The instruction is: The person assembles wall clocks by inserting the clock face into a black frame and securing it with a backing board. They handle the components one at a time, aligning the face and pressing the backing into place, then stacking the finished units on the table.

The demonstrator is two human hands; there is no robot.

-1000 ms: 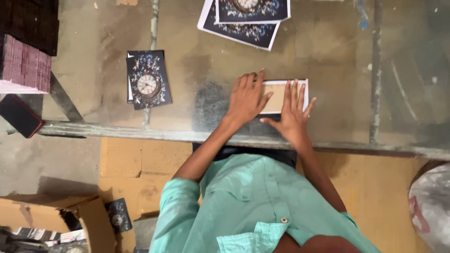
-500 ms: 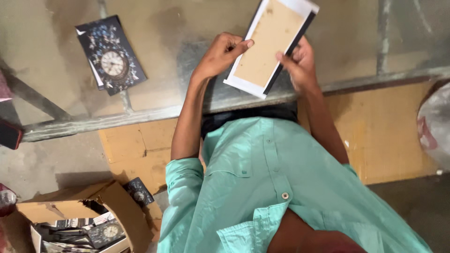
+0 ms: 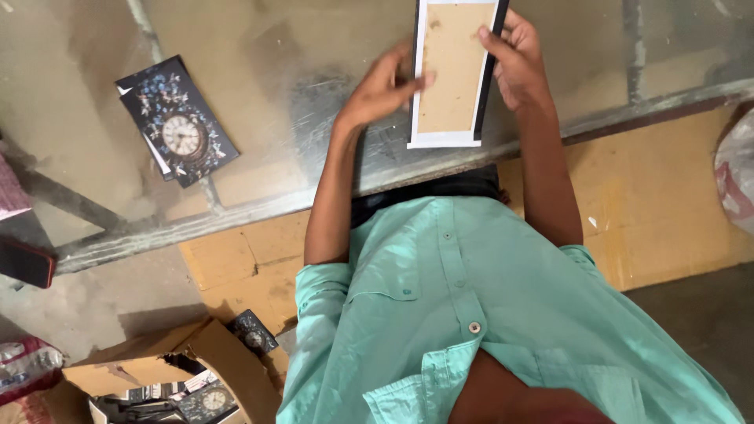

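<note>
Both my hands hold a flat rectangular board [image 3: 449, 78] with a tan back, a white border and a dark edge, raised on end above the glass tabletop [image 3: 298, 86]. My left hand [image 3: 382, 88] grips its left side with the thumb on the tan face. My right hand [image 3: 519, 61] clasps its right edge, fingers curled over the dark rim. A dark printed card with a clock face [image 3: 178, 119] lies on the glass to the left, apart from my hands.
The table's metal front edge [image 3: 236, 206] runs across the view. Below it is brown cardboard [image 3: 675, 212] on the floor. An open carton [image 3: 169, 377] with more clock cards stands at the lower left. A white bag [image 3: 737, 169] sits at the right edge.
The board lay flat on the glass under both hands a second ago. It has since been lifted and turned upright, held by its long sides. The view has also shifted.
</note>
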